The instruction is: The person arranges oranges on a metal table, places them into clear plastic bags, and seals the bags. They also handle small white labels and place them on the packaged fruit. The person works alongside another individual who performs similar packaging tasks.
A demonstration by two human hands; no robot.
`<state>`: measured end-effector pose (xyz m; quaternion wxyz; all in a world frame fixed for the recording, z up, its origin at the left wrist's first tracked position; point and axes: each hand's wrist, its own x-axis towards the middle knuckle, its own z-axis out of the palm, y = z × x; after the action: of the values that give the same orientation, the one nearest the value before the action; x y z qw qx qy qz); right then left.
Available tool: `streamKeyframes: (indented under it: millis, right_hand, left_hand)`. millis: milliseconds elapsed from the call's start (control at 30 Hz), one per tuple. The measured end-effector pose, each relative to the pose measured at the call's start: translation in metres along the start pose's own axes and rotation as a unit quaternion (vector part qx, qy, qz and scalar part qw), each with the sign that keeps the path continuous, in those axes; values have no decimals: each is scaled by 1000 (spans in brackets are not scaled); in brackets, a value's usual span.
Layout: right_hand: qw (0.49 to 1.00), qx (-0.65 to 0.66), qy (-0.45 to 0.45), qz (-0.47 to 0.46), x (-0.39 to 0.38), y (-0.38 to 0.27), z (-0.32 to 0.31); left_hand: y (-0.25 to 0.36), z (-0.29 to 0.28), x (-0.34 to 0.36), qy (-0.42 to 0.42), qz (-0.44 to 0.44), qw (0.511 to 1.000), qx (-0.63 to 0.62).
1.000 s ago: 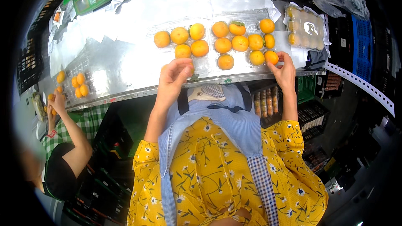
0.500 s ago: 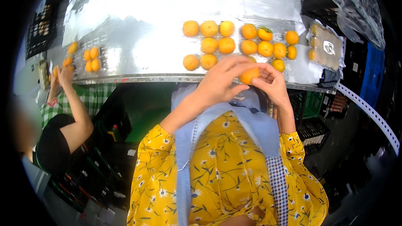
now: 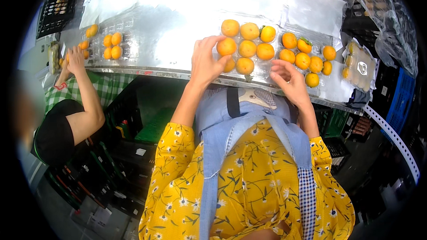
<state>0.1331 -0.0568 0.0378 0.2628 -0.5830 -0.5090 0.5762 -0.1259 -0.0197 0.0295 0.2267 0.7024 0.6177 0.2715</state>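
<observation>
My left hand (image 3: 207, 60) curls its thumb and fingers round an orange persimmon (image 3: 226, 47) in the middle of the left column of a clear plastic tray (image 3: 263, 68). Other persimmons (image 3: 247, 48) sit in rows beside it, and the tray's near right cell holds no fruit. By that cell is my right hand (image 3: 288, 80), fingers loosely bent and apart, with nothing in it. Just to the right, more persimmons (image 3: 302, 60) stand in a second group, one showing a green leafy top (image 3: 305, 41).
A wrapped fruit pack (image 3: 359, 67) lies at the table's right end, near crumpled clear plastic film (image 3: 386, 22). White sheets (image 3: 311, 17) cover the back of the metal table (image 3: 169, 48). On the left, a co-worker's hand (image 3: 75, 60) is beside another fruit tray (image 3: 126, 44).
The persimmon between my hands is now in the tray's left column, under my left hand. My right hand has let go and is apart from the left. The view has shifted left.
</observation>
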Motion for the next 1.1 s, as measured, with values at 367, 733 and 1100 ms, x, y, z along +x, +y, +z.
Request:
streamKeyframes:
  millis: [367,733,1100]
  right_hand:
    - [994,-57,90,-4,-7,24,-39]
    - [864,-410,262,-127,48,18,-76]
    - [977,3,215,18,31,16,-89]
  left_hand:
    - [-14,22,5,-59,-37,996,-56]
    - [7,23,8,-69,32,984,163]
    - [46,19,3,-28,17,991,-131]
